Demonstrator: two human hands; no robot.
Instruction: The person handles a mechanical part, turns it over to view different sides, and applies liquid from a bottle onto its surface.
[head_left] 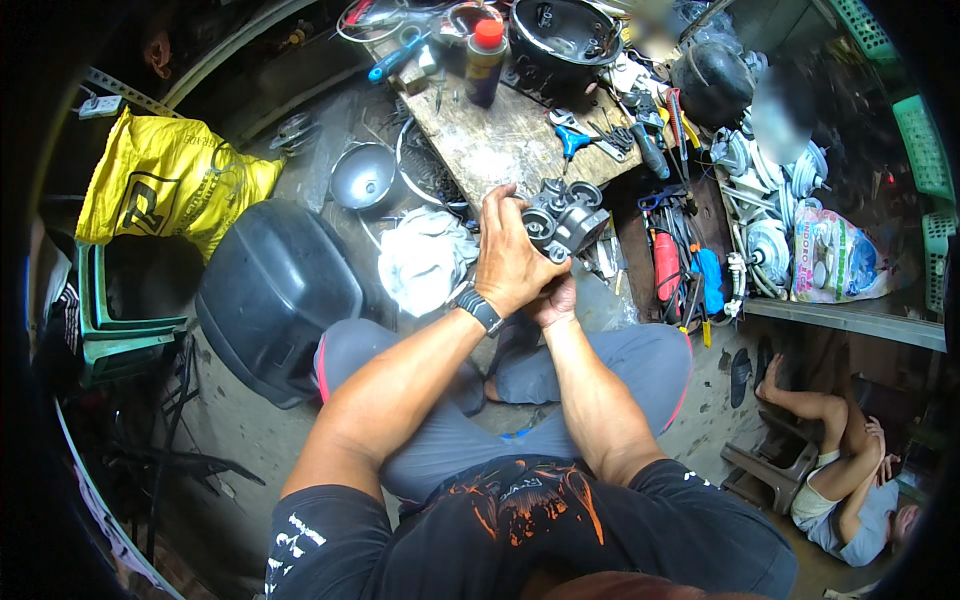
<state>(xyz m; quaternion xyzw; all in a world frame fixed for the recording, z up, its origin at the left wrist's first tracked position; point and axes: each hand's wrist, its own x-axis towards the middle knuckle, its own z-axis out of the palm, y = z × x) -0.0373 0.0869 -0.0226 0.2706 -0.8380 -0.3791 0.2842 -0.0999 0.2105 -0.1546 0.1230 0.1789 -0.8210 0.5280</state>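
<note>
My left hand (508, 258), with a dark watch on its wrist, is closed around the left side of a dark grey metal machine part (572, 226) with round openings. From below, my right hand (556, 302) grips the same part; most of its fingers are hidden beneath it. Both hands are above my crossed legs, just in front of a worn wooden bench (462, 140). On the bench nearby lies a blue-handled T-shaped tool (572, 141), beside an adjustable wrench (566, 119). A crumpled white cloth (425, 262) is left of my left hand.
A spray can with a red cap (487, 62) and a black round housing (563, 32) stand on the bench. Several hand tools hang at its right. A black plastic case (278, 300), silver bowl (363, 176) and yellow sack (165, 185) sit left. Another person (840, 450) sits at right.
</note>
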